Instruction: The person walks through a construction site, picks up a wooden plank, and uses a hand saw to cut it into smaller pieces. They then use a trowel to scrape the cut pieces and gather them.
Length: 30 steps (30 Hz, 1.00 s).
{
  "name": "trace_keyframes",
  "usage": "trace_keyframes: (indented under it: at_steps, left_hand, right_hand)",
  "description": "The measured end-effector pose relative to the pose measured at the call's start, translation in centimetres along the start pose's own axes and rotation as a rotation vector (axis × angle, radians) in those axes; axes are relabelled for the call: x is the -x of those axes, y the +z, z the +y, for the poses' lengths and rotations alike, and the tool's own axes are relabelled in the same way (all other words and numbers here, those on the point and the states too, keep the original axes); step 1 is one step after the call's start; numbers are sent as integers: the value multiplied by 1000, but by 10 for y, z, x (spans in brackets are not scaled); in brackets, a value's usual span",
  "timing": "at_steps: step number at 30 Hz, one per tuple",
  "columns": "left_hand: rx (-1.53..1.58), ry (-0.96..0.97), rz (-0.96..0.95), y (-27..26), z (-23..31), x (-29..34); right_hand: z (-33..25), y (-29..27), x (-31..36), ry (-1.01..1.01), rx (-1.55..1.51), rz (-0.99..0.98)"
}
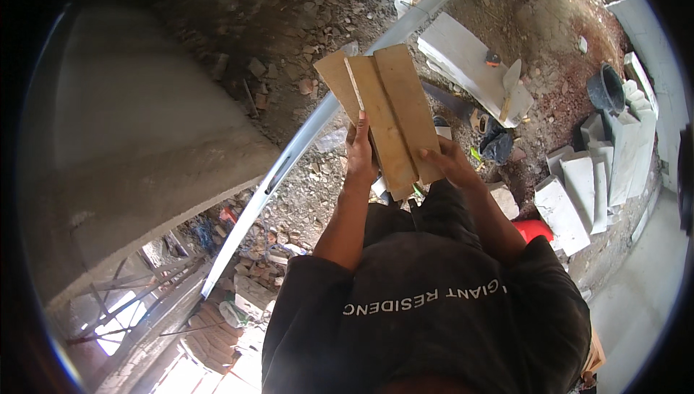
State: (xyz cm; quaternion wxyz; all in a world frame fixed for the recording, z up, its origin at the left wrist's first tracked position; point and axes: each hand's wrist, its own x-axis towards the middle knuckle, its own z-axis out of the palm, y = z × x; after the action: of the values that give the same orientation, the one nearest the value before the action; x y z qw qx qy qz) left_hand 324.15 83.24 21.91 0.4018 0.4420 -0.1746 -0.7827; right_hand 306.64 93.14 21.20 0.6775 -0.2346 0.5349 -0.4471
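Several brown, flat, rectangular boards [383, 119]: in the head view, held as a slightly fanned bundle before the person's black T-shirt [434, 350], above grey, rubble-strewn ground [316, 177].
Left hand [361, 154]: gripping the bundle's left edge, thumb pointing up along it; the other fingers are mostly hidden.
Right hand [455, 166]: gripping the lower right edge, thumb on the front face; the other fingers' exact placing cannot be told.
Long pale-grey metal bar [322, 114]: crossing diagonally beyond the boards.
White rectangular slabs [463, 54]: lying beyond the right hand, a pale-bladed trowel [511, 79] on them.
Black round bucket [606, 89]: far right, near whitish blocks [578, 184].
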Motion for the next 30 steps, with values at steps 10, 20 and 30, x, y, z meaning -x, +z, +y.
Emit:
trace_keyframes:
  at_steps: [10, 20, 30]
  left_hand:
    - [62, 3, 4, -12, 19, 18]
    - [29, -4, -10, -9, 41, 37]
    - [-236, 215, -109, -5, 47, 54]
  right_hand:
    - [-40, 14, 34, -233, 85, 116]
    - [-70, -7, 68, -371, 69, 292]
    - [-78, 48, 69, -336, 169, 153]
